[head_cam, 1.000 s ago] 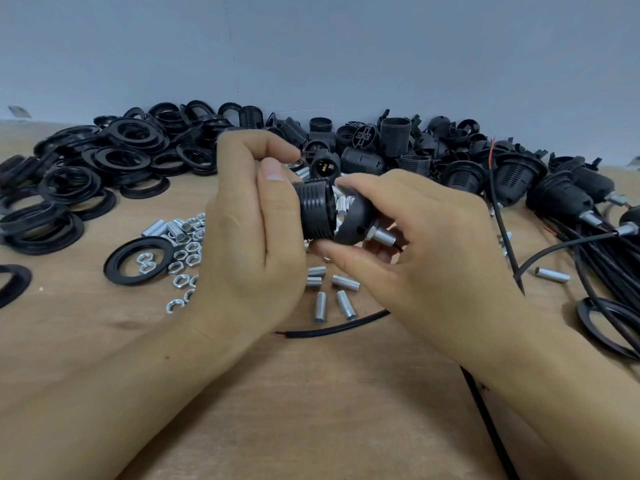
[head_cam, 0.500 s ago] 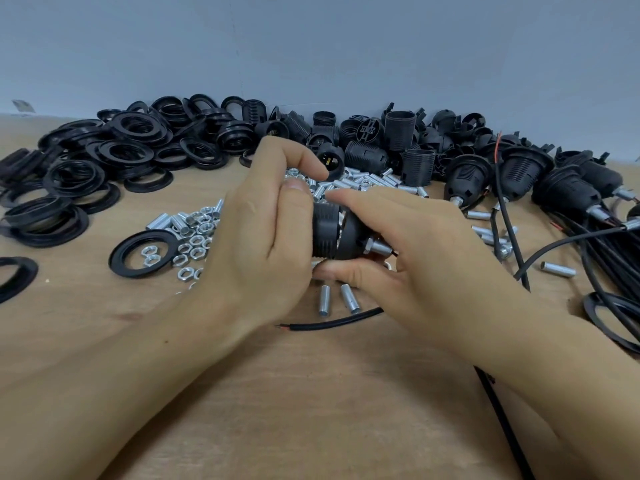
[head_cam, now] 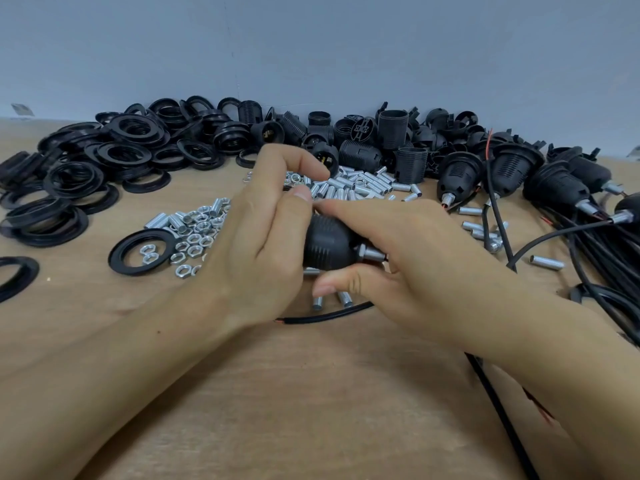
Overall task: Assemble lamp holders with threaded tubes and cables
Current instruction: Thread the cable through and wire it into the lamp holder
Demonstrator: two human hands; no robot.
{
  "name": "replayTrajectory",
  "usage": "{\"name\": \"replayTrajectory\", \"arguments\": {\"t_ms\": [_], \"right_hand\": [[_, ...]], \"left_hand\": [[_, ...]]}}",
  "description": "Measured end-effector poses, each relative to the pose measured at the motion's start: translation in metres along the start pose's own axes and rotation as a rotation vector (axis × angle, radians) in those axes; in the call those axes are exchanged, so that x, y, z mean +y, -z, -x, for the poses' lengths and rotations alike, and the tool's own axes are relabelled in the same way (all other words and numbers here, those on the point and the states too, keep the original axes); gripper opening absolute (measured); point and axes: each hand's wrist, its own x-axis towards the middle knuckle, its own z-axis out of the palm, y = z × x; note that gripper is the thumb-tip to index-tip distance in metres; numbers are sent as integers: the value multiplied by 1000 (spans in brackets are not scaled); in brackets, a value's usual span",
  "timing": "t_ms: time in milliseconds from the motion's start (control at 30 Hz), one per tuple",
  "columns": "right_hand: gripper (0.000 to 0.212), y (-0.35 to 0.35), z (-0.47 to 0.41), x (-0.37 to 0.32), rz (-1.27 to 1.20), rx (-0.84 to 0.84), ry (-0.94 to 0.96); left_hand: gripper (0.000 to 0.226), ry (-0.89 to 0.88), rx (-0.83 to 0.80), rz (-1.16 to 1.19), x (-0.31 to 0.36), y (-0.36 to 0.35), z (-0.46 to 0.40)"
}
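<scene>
Holding: both hands meet at the centre of the frame around one black lamp holder, kept just above the wooden table, probably so it can be turned freely.
Left hand: the left hand wraps the holder's wider, left end, thumb and fingers curled round it; this looks like the steadying grip.
Right hand: the right hand pinches the rounded, right end, forefinger lying over the top and thumb beneath, a hold that suits twisting the two halves together.
Threaded tube: a silver threaded tube sticks out of the holder's right end, already seated in the cap.
Cable: a black cable lies on the table just below the hands, bare end at centre left; whether it enters this holder I cannot tell.
Spare tubes: a loose tube pile sits just above the hands, within easy reach.
Nuts: hex nuts lie centre left, some inside a loose ring.
Rings: a ring heap fills the upper left.
Finished units: finished holders with cables are laid at the upper right, apart from raw parts.
</scene>
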Motion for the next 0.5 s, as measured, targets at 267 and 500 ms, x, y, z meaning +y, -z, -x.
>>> {"name": "replayTrajectory", "arguments": {"t_ms": [267, 500], "right_hand": [[46, -5, -1, -2, 62, 78, -36], [33, -15, -2, 0, 31, 122, -43]], "left_hand": [[18, 57, 171, -102, -1, -6, -1], [17, 159, 149, -113, 2, -6, -3]]}}
